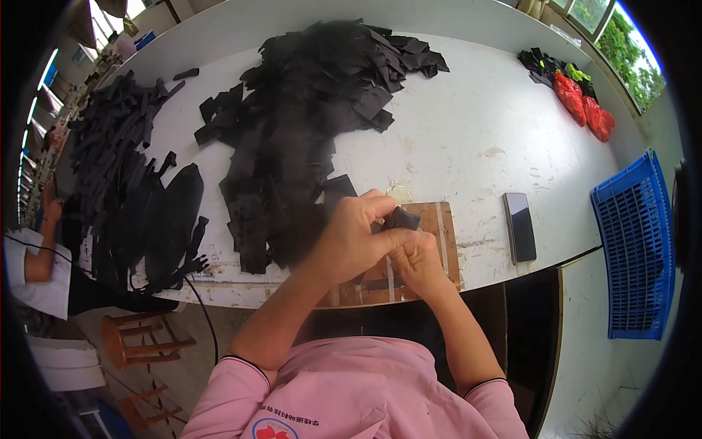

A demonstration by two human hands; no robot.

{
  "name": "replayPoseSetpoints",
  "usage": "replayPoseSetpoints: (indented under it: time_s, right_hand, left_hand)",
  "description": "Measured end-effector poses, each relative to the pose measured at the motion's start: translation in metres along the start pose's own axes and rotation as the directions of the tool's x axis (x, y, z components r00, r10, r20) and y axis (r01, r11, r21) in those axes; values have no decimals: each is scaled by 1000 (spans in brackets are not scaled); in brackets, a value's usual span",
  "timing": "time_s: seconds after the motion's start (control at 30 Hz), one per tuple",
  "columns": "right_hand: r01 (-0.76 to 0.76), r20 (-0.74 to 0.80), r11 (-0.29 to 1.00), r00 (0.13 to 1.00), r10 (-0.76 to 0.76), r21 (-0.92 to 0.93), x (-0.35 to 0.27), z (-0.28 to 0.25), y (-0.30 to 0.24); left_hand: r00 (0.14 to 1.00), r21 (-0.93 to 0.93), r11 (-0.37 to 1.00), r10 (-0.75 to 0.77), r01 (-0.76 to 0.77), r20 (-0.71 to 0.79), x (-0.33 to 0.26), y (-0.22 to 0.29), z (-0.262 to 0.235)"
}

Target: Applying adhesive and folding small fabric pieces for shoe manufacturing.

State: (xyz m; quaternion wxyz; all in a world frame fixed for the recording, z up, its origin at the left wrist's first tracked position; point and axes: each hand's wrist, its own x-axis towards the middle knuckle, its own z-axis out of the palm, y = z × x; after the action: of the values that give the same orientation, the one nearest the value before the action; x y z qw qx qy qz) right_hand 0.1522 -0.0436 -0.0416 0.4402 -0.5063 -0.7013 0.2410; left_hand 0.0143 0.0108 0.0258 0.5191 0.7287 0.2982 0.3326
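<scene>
Both hands meet over a brown wooden board at the table's near edge. My left hand is closed around a dark, soft-looking black piece, whose blunt end sticks out past the thumb. Just below and to the right, my right hand is closed against the same piece, with its fingers bent in. Most of that piece is hidden inside my hands. A large heap of flat black pieces spreads from the far edge down to beside my left forearm.
Narrow black rolls and strips pile up at the left, with long black pieces nearer me. A phone lies right of the board. Red plastic bags sit far right, above a blue basket. Another person's arm shows at the left.
</scene>
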Motion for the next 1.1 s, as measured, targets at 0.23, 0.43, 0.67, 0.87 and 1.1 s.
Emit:
replayPoseSetpoints:
  time_s: [0.23,0.43,0.67,0.87,1.1]
  right_hand:
    - [-68,38,994,997,71,-85,16,-19,-20]
    - [36,103,942,995,-1,-332,28,-31,-37]
    - [18,67,935,998,6,-353,18,-15,-28]
    - [-15,63,998,998,19,-68,43,-46,-63]
    - [31,-486,779,797,358,626,-13,-68,-53]
  left_hand:
    - [969,-329,925,122,-189,-214,-9,10,8]
    - [947,-803,510,84,-309,-311,-8,-7,-10]
    - [950,-669,708,7,-226,-313,-15,-12,0]
    - [866,-164,983,-15,-77,-500,-38,-18,1]
    - [984,696,702,176,-150,34,-86,-70,1]
